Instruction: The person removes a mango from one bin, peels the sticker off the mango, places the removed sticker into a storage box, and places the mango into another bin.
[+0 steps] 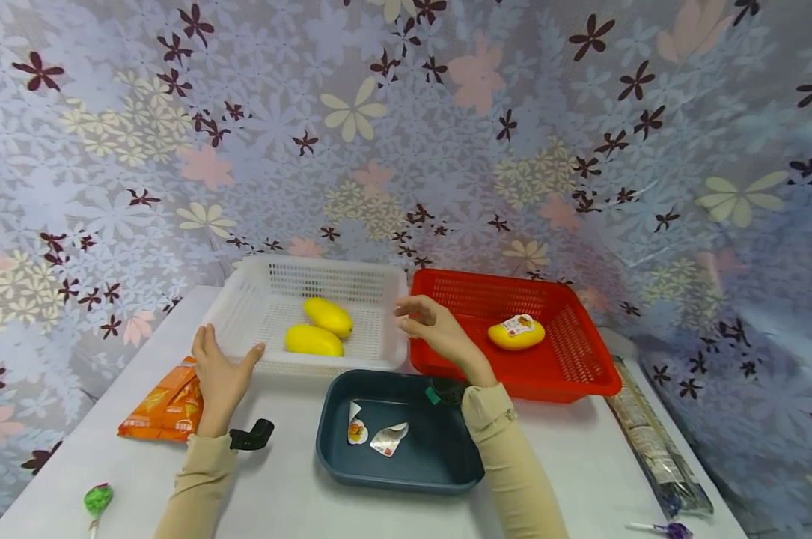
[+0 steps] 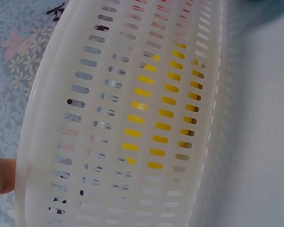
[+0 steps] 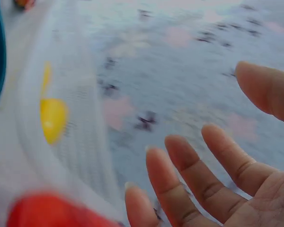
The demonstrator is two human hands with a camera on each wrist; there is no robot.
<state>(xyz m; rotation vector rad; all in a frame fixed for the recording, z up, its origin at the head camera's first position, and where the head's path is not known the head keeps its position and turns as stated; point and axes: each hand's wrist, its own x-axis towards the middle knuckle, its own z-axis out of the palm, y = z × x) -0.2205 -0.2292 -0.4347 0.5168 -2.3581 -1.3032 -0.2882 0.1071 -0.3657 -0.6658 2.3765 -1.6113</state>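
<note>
"Currently, you appear to be positioning the white basket (image 1: 372,329), left of center in the frame."

"Then your next move probably calls for a firm hold at both ends, kept level."

"It sits slotted and pale, two yellow fruits (image 1: 314,340) inside."

"Your left hand (image 1: 222,374) spreads wide at its lower-left corner; your right hand (image 1: 441,329), empty, fingers loosely bent, hovers by its right end, near the red basket (image 1: 574,340), frame right."

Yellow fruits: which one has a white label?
The yellow fruit in the red basket: it bears a white label; the two fruits in the white basket show none.
</note>
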